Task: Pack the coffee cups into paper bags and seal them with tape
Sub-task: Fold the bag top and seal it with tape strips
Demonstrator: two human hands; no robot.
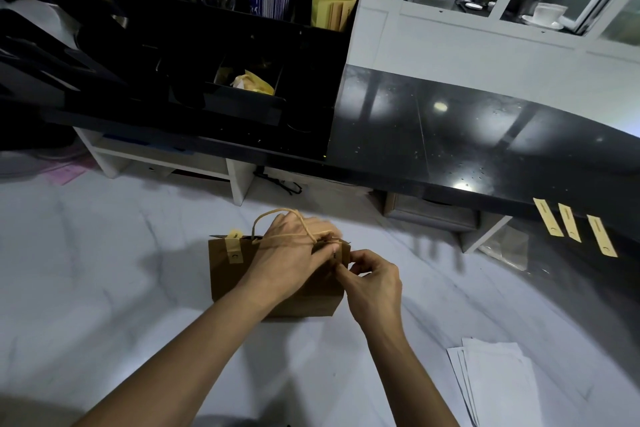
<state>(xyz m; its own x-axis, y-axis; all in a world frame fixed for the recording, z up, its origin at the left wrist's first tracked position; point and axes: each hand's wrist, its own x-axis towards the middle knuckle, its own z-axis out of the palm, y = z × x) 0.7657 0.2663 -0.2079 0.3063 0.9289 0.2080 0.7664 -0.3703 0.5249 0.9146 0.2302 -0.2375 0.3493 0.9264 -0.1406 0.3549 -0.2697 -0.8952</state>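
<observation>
- Pinching a second strip of tape onto the top right corner of the paper bag, my two hands meet at one spot on its rim; everything below is placed from that pinch.
- My left hand lies over the bag's mouth, fingers closed narrowly on the rim and the strip, the twine handles looped over its back.
- My right hand comes in just right of the pinch, thumb and forefinger tight together on the strip's lower end.
- The brown bag stands upright on the pale worktop, directly under the grip. I cannot see inside, so I cannot tell whether cups are in it.
- Left of the grip, along the same rim, a first tape strip is already folded over the edge.
- Up and to the right of the grip, well apart, three spare tape strips hang from the edge of the black counter.
- Below and right of the grip, near my right forearm, lies a stack of white sheets.
- My judgement: this bag's sealing is well along, with one strip on and the second being pressed down. The spare strips suggest more sealing is still to come.
</observation>
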